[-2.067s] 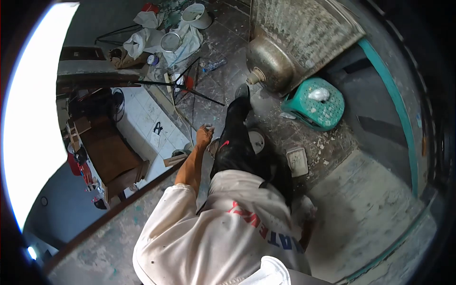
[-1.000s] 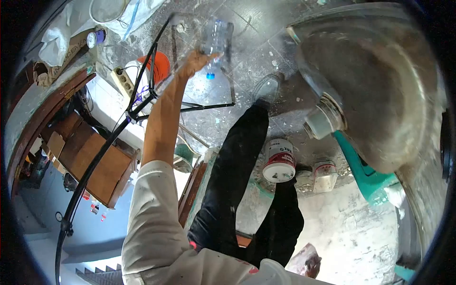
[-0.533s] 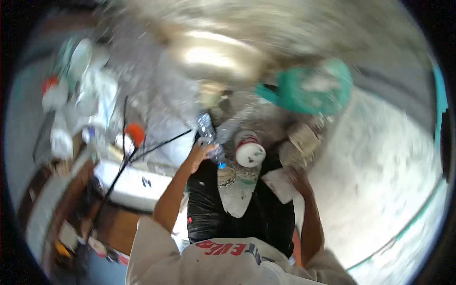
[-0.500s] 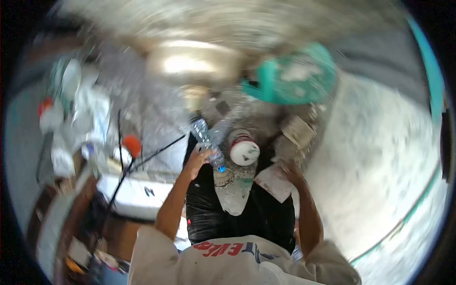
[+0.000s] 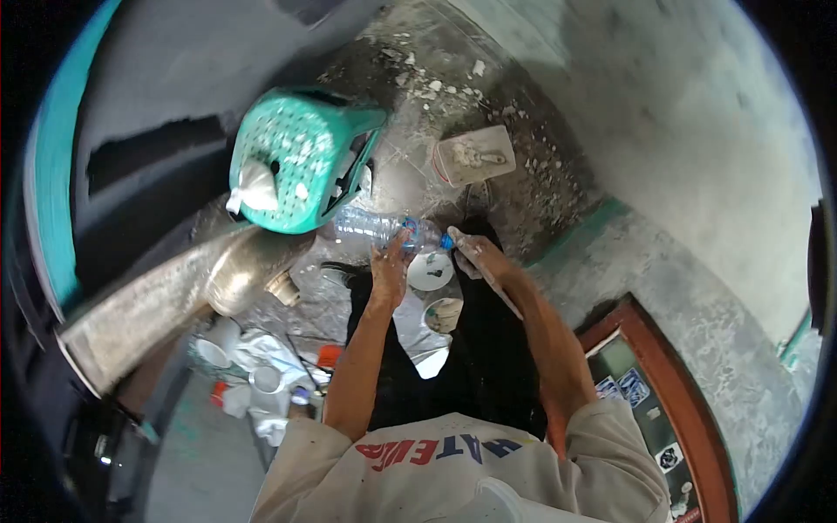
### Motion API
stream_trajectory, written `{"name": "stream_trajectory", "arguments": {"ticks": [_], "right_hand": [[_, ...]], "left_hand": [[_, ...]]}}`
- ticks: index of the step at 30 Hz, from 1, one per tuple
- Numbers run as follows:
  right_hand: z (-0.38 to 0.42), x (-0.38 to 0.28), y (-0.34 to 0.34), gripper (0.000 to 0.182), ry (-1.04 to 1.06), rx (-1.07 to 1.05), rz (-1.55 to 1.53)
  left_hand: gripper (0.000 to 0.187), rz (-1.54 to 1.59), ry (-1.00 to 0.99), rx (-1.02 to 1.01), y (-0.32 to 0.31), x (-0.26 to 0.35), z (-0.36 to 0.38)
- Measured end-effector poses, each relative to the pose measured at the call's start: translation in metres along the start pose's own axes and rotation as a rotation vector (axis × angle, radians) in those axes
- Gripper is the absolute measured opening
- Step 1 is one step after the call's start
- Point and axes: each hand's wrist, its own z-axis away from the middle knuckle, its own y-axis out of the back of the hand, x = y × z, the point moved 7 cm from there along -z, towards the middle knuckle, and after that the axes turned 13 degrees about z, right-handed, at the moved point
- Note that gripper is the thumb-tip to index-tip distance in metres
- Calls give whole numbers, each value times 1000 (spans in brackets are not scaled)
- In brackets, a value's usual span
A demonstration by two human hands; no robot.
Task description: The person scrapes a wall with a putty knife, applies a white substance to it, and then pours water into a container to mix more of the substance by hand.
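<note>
A clear plastic bottle (image 5: 364, 226) with a blue label lies almost level above my lap. My left hand (image 5: 392, 263) is wrapped round it near the label. At its neck end, the fingers of my right hand (image 5: 475, 253) are closed on the blue cap (image 5: 447, 241). Just below the bottle is a tub with a round white lid (image 5: 430, 271), dark marks on top. Nearer to me, between my legs, sits a small round container (image 5: 444, 314) with pale, crusted contents.
A green plastic stool (image 5: 292, 157) holding a white bag (image 5: 258, 185) stands front left, beside a metallic vessel (image 5: 244, 272). Ahead, a pale tray (image 5: 501, 142) holds a trowel amid plaster crumbs. Cups and bags (image 5: 266, 379) lie lower left; a brown-framed panel (image 5: 689, 410) is right.
The view has swung round, so the stool now appears left. The bottle has turned from slanting to nearly level. My right hand has left a flat pale piece and come to the cap.
</note>
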Motion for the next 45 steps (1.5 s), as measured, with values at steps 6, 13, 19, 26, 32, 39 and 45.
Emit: {"name": "stream_trajectory", "arguments": {"ticks": [6, 13, 19, 26, 32, 39, 45], "right_hand": [[4, -17, 76, 45, -28, -10, -336], [-28, -2, 127, 43, 187, 120, -111], [-32, 1, 129, 43, 14, -99, -249], [-39, -18, 150, 48, 285, 131, 353], [-33, -12, 166, 52, 347, 508, 1249], [-6, 14, 211, 48, 256, 841, 920], [6, 37, 215, 46, 210, 874, 932]], "left_hand": [[81, -225, 63, 124, -83, -33, -35], [52, -297, 122, 177, -115, -61, -79], [50, -280, 107, 187, -125, -73, -92], [59, -270, 170, 247, -122, -77, -98], [60, -278, 113, 397, -79, -78, -105], [112, -532, -334, 200, -121, -81, -136], [111, -662, -518, 41, -140, -90, -172]]}}
